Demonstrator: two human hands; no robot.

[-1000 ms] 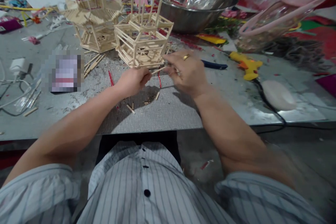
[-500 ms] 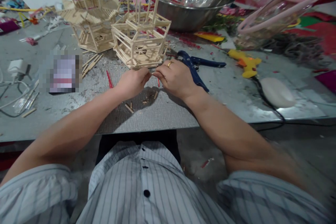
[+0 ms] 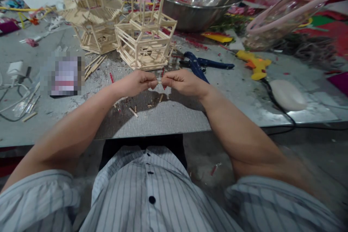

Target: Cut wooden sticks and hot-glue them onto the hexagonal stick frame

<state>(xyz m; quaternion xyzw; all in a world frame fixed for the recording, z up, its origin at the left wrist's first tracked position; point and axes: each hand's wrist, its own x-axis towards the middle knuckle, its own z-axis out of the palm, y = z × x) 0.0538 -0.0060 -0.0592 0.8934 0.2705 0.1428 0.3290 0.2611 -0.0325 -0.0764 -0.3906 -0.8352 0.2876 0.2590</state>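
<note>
My left hand and my right hand meet fingertip to fingertip just above the table, both closed in a pinch. Something tiny and pale shows between the fingertips, too small to name. A bit of red shows by my right fingertips; whether they hold it, I cannot tell. Right behind my hands stands a six-sided frame of wooden sticks with upright posts on top. Short cut stick pieces lie on the table in front of my hands. Blue-handled cutters lie partly behind my right hand.
A taller stick pagoda stands behind to the left, with loose sticks and a phone nearby. To the right are a yellow glue gun, its black cord and a white oval object. A steel bowl stands behind.
Both hands have turned, and my right hand has come slightly lower, so its ring no longer shows. The fingertips stay together. More of the table beneath my left forearm is visible.
</note>
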